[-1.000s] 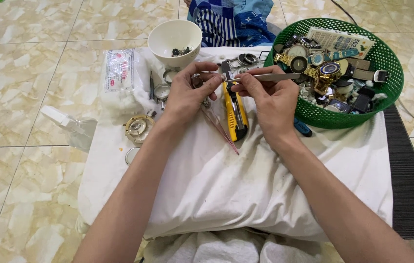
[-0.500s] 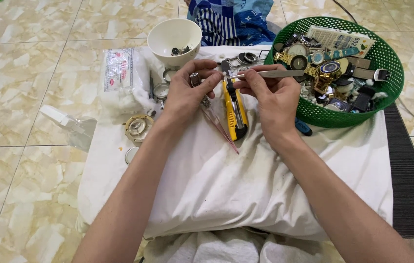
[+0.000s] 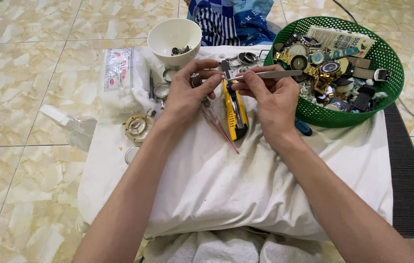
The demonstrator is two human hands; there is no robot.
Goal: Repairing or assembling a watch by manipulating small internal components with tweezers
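My left hand [image 3: 186, 92] pinches a small round metal watch part [image 3: 195, 80] between thumb and fingers, above a white cloth [image 3: 226, 180]. My right hand [image 3: 270, 97] grips steel tweezers [image 3: 260, 75], whose tips meet the fingertips of the left hand. A yellow and black utility knife [image 3: 236, 109] lies on the cloth right under both hands. A thin reddish clear wrapper [image 3: 219, 127] lies beside it.
A white bowl [image 3: 173, 35] with a few small dark parts stands behind the hands. A green plastic basket [image 3: 363, 104] full of watches sits at the right. A round watch case [image 3: 138, 126], loose rings, a white packet [image 3: 117, 70] and a black mat [image 3: 411, 185] lie around.
Both hands stay together over the knife; they have lifted slightly and the tweezers' tips have closed in on the part in the left fingers.
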